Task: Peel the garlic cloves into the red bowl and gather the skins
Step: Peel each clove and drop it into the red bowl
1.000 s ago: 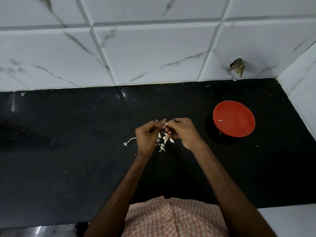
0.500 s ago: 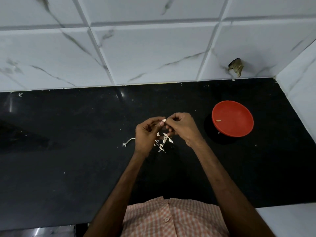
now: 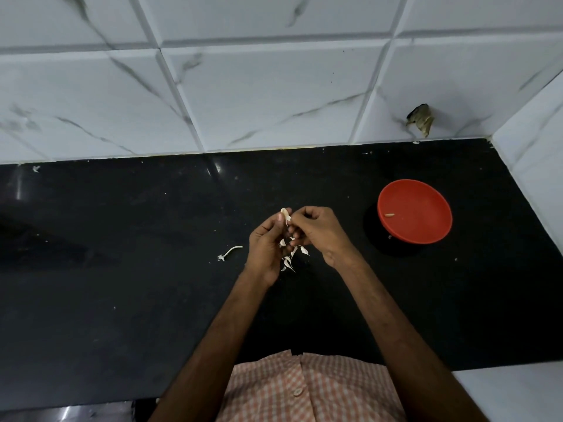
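Note:
My left hand (image 3: 265, 245) and my right hand (image 3: 316, 231) meet above the black counter (image 3: 122, 284), both pinching one small garlic clove (image 3: 285, 215) at their fingertips. Its pale skin sticks up between thumb and finger. Below the hands, a small heap of white garlic skins (image 3: 289, 260) lies on the counter, partly hidden by my fingers. The red bowl (image 3: 415, 212) stands to the right of my hands with one peeled clove (image 3: 389, 214) inside it.
A thin white garlic stem (image 3: 230, 252) lies left of my hands. White marble tiles (image 3: 259, 86) back the counter, and a side wall (image 3: 536, 166) closes the right end. A brown scrap (image 3: 422, 118) sticks to the back tiles.
Both hands have lifted a little away from me, still working the same clove; a bit of skin now stands up from it. The bowl has not moved.

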`<action>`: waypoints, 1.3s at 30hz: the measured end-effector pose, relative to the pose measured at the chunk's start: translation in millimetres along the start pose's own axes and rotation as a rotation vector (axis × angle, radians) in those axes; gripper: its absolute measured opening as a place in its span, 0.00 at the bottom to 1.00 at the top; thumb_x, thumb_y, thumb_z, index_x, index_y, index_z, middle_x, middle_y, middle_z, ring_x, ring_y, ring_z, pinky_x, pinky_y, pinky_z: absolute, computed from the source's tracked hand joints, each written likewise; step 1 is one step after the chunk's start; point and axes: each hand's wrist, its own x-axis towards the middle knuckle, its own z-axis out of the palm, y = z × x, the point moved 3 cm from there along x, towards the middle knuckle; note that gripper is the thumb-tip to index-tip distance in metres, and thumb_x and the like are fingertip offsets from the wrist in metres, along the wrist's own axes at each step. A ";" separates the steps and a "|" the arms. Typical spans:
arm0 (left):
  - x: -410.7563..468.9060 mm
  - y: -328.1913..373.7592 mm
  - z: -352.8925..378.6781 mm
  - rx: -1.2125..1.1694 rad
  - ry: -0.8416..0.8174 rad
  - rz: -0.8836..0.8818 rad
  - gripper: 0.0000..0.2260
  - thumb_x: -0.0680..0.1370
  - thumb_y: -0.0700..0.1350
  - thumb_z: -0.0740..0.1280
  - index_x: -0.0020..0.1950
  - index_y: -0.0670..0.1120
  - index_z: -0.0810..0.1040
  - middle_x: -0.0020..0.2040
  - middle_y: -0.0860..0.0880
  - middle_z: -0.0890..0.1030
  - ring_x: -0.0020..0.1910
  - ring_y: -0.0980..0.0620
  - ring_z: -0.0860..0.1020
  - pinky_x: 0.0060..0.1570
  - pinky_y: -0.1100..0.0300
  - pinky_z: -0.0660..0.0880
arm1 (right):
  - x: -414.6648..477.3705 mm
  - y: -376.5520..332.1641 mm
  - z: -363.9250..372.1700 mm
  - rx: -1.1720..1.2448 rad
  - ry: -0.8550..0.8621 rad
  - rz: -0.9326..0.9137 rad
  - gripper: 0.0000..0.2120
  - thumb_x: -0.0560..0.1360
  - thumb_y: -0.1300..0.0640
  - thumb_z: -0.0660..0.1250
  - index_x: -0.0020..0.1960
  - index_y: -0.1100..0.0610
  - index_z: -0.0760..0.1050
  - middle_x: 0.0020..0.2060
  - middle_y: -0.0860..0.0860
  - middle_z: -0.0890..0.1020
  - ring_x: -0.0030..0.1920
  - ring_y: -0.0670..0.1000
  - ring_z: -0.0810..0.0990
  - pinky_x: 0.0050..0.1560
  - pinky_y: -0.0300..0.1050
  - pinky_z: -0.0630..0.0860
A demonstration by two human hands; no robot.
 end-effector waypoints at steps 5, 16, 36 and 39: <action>1.5 -1.3 -0.2 -0.106 -0.029 -0.059 0.10 0.79 0.49 0.66 0.56 0.45 0.81 0.35 0.50 0.76 0.35 0.55 0.77 0.33 0.63 0.76 | -0.6 0.8 0.7 0.013 -0.027 0.000 0.08 0.79 0.62 0.69 0.49 0.68 0.79 0.33 0.53 0.81 0.31 0.46 0.79 0.34 0.40 0.81; 5.7 -3.6 -4.3 -0.130 -0.009 -0.075 0.10 0.77 0.51 0.69 0.54 0.48 0.83 0.39 0.46 0.76 0.36 0.48 0.74 0.31 0.56 0.75 | -1.8 4.0 -1.9 -0.110 -0.094 0.016 0.08 0.79 0.62 0.66 0.44 0.63 0.81 0.35 0.55 0.80 0.32 0.46 0.79 0.35 0.41 0.80; 2.1 0.5 -1.4 0.106 0.131 0.187 0.10 0.81 0.41 0.66 0.58 0.37 0.82 0.46 0.39 0.83 0.43 0.48 0.82 0.37 0.61 0.78 | 5.4 8.5 -5.5 -0.371 0.139 -0.315 0.09 0.79 0.49 0.70 0.49 0.55 0.80 0.42 0.46 0.84 0.43 0.43 0.83 0.43 0.40 0.81; 2.9 2.4 -1.9 0.224 0.133 0.266 0.08 0.81 0.41 0.67 0.56 0.40 0.83 0.49 0.40 0.85 0.46 0.47 0.83 0.38 0.60 0.78 | 5.8 9.2 -5.8 -0.356 0.204 -0.359 0.03 0.78 0.57 0.72 0.47 0.56 0.79 0.39 0.46 0.84 0.40 0.42 0.84 0.42 0.38 0.82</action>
